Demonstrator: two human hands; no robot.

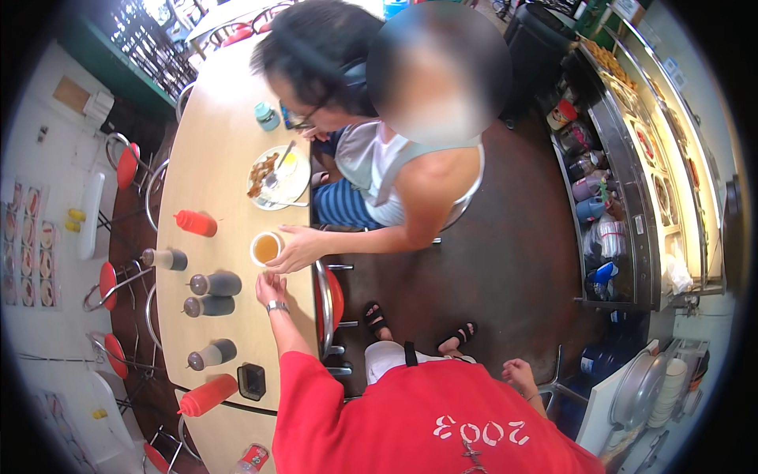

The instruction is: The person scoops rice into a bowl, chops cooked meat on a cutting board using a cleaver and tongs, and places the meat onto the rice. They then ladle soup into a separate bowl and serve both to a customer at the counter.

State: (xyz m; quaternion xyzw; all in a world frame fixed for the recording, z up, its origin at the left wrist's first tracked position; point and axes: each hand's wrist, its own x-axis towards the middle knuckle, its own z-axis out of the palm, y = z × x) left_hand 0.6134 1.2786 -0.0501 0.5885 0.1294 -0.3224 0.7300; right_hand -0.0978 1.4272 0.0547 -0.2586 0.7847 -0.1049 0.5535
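My left hand (272, 290), with a metal band at the wrist, reaches over the table beside a white bowl (266, 249) of amber liquid. Its fingertips are at the bowl's near edge; whether they touch it is hard to tell. A seated person's hand (299, 249) is against the bowl's right side, fingers spread. My right hand (517, 375) hangs at my side above the floor, fingers loosely curled, with nothing visible in it. A plate (299, 181) with meat, an egg and cutlery lies beyond the bowl.
Dark sauce bottles (214, 284), red squeeze bottles (207, 395) and a black container (251, 382) stand on the table (254, 332). A red-seated stool (334, 299) is at its edge. A lit food display (657, 154) and stacked dishes (668, 391) line the right side.
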